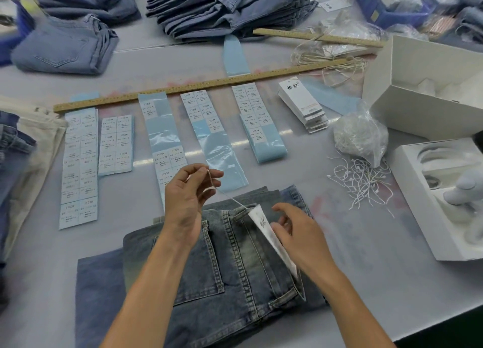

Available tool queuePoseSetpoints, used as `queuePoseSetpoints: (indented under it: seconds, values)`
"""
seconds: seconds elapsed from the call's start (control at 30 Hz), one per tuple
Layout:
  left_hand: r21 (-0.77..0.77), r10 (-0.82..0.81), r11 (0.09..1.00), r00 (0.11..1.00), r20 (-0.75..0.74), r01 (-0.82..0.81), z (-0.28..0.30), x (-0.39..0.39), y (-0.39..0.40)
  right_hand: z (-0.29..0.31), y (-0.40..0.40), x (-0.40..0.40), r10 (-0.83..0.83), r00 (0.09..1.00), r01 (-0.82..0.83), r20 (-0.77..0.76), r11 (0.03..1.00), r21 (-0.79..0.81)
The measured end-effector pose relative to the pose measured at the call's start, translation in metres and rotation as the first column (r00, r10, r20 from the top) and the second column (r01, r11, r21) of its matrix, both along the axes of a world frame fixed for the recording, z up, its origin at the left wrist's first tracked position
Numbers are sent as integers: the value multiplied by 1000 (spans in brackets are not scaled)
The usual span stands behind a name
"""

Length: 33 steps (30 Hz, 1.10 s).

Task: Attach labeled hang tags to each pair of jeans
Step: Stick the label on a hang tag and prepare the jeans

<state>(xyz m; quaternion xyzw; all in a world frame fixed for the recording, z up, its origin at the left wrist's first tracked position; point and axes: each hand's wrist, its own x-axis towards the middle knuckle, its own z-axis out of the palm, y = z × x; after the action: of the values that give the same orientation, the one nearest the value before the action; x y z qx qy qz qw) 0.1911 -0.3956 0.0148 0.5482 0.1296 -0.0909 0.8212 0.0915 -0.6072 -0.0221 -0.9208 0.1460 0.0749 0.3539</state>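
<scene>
Both my arms are bare from the frame's bottom edge up to the wrists, no sleeves in view. My left hand (183, 203) has no glove, ring, watch or band on it. Same for my right hand (300, 236): uncovered, nothing on the wrist. Nails I can see are short and plain. No markings or tape visible on either forearm.

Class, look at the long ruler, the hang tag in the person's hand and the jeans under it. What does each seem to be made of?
Long ruler: probably wood, a matt tan strip with printed marks.
Hang tag: looks like white card, flat and stiff, with dark print.
Jeans: denim, faded grey-blue weave with pale stitched seams.
</scene>
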Motion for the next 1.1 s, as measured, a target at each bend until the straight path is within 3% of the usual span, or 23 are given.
queuePoseSetpoints:
  seconds: [0.1,0.23,0.37,0.63,0.8,0.87,1.0,1.1]
  values:
    - [68,-42,997,997,57,38,5,8,-4,-2,-5,3,-156,976,136,149,981,137]
    - [110,-97,990,992,85,87,8,14,-12,3,2,4,-83,951,44,299,990,135]
    - [160,-134,980,986,96,117,1,9,-17,-9,25,2,-12,967,-40,255,979,198]
    - [261,-276,937,949,154,230,-8,-11,-19,-34,43,7,-244,936,182,253,952,248]
    - [349,-375,885,916,144,308,-13,-18,-21,-35,40,13,-245,948,189,202,946,263]
    - [449,-428,830,894,130,332,-17,-20,-21,-31,39,14,-280,944,204,175,911,358]
    - [635,-525,692,843,118,342,-26,-27,-23,-18,39,10,-388,918,248,88,733,634]
    - [666,-565,657,815,125,353,-29,-31,-26,-11,39,5,-404,911,244,85,692,679]
